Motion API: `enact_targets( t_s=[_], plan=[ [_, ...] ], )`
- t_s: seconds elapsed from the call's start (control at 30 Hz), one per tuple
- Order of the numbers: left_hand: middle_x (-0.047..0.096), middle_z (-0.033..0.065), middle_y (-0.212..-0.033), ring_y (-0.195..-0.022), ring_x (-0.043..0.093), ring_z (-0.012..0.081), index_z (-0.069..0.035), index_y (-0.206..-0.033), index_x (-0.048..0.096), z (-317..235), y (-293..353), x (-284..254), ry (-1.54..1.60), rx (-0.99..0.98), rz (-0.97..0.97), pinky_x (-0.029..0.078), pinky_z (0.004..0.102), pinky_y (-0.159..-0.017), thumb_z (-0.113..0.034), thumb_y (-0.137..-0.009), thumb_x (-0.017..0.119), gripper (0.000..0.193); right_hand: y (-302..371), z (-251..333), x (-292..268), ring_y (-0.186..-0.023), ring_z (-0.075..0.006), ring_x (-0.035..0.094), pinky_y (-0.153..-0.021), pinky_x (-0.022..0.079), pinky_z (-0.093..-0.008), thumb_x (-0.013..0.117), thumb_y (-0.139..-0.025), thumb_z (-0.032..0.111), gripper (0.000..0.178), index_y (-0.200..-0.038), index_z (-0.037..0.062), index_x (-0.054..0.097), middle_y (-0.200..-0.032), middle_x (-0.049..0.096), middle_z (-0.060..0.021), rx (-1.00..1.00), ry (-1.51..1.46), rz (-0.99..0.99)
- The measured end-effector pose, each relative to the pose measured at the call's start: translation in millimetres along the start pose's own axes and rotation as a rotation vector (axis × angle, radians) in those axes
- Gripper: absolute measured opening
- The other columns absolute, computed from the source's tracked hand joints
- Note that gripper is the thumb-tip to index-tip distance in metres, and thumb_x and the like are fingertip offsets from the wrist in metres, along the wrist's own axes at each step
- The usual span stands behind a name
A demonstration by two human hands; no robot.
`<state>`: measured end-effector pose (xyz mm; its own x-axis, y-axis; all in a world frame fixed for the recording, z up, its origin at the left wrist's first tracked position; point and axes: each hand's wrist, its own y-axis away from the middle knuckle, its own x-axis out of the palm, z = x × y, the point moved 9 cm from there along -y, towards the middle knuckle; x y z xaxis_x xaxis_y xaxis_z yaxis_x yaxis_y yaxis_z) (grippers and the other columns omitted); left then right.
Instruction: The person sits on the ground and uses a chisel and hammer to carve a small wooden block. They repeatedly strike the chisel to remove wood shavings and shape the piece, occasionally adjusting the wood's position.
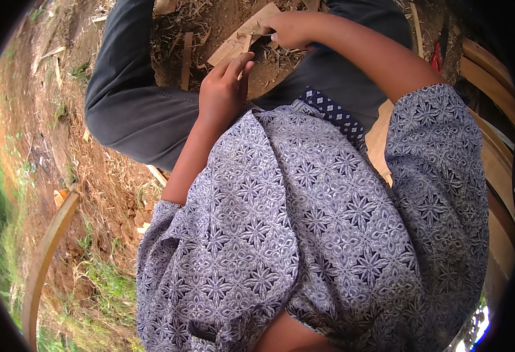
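Observation:
Between my bent legs, a flat pale board (pixel 229 54) lies slanted above the shavings. My left hand (pixel 225 85) is closed, its thumb and fingers pinching a small wooden piece (pixel 247 44) over the board's edge. Facing it from the right, my right hand (pixel 292 30) is curled into a grip. A thin, dark, blade-like edge (pixel 261 36) shows between the two hands, close to the wooden piece. Most of what the right hand holds is hidden by its fingers, so its kind is unclear.
Wood shavings and a narrow wooden strip (pixel 186 60) lie on the soil by my dark trousers (pixel 134 111). Curved planks (pixel 492 76) are stacked at the right, near a red-handled tool (pixel 437 57). A curved wooden bar (pixel 47 258) stands at the lower left beside grass.

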<state>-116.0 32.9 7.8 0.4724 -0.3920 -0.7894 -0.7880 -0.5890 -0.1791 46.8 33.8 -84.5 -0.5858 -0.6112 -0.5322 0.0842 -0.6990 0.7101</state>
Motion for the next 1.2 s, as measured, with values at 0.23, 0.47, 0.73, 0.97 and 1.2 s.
enact_targets(
  t_s=[0.23, 0.47, 0.73, 0.97, 1.2],
  plan=[
    [0.074, 0.0107, -0.095, -0.083, 0.072, 0.0318, -0.012, -0.113, 0.072, -17, -4, 2, 0.016, 0.074, -0.032, 0.057, 0.0403, -0.072, -0.012, -0.096, 0.070, 0.017, 0, 5, -1, -0.054, -0.0285, 0.068, -0.045, 0.053, -0.0418, 0.054, -0.102, 0.013, 0.035, -0.136, 0.0064, 0.056, -0.085, 0.070, -0.0181, 0.043, 0.255, 0.050],
    [0.071, 0.0084, -0.087, -0.077, 0.071, 0.0297, -0.014, -0.113, 0.073, -23, -2, 6, -0.024, 0.134, -0.003, 0.057, 0.0389, -0.068, -0.015, -0.094, 0.072, 0.019, -33, -13, 19, -0.051, -0.0268, 0.066, -0.047, 0.053, -0.0424, 0.054, -0.102, 0.013, 0.034, -0.135, 0.0074, 0.056, -0.075, 0.067, -0.0164, -0.049, 0.170, -0.088],
    [0.073, 0.0111, -0.089, -0.076, 0.071, 0.0309, -0.015, -0.117, 0.073, -19, -3, -5, 0.029, 0.126, -0.092, 0.056, 0.0396, -0.068, -0.015, -0.097, 0.069, 0.020, 13, -17, -6, -0.055, -0.0275, 0.065, -0.053, 0.056, -0.0445, 0.054, -0.102, 0.018, 0.036, -0.137, 0.0094, 0.057, -0.084, 0.070, -0.0149, -0.038, -0.006, -0.040],
    [0.072, 0.0088, -0.085, -0.075, 0.071, 0.0291, -0.013, -0.109, 0.072, -14, -1, -3, 0.009, 0.101, -0.112, 0.057, 0.0398, -0.065, -0.021, -0.097, 0.069, 0.015, 0, 3, -12, -0.090, -0.0372, 0.073, -0.076, 0.058, -0.0464, 0.058, -0.090, 0.015, 0.039, -0.126, 0.0088, 0.071, -0.104, 0.075, -0.0223, -0.042, 0.249, 0.013],
    [0.074, 0.0121, -0.090, -0.079, 0.072, 0.0324, -0.014, -0.115, 0.073, -16, -3, -1, 0.011, 0.082, -0.076, 0.057, 0.0406, -0.069, -0.017, -0.097, 0.069, 0.018, -4, 12, -11, -0.095, -0.0370, 0.073, -0.081, 0.058, -0.0450, 0.067, -0.084, 0.018, 0.033, -0.114, 0.0062, 0.076, -0.104, 0.074, -0.0240, -0.021, 0.324, -0.006]
  ],
)
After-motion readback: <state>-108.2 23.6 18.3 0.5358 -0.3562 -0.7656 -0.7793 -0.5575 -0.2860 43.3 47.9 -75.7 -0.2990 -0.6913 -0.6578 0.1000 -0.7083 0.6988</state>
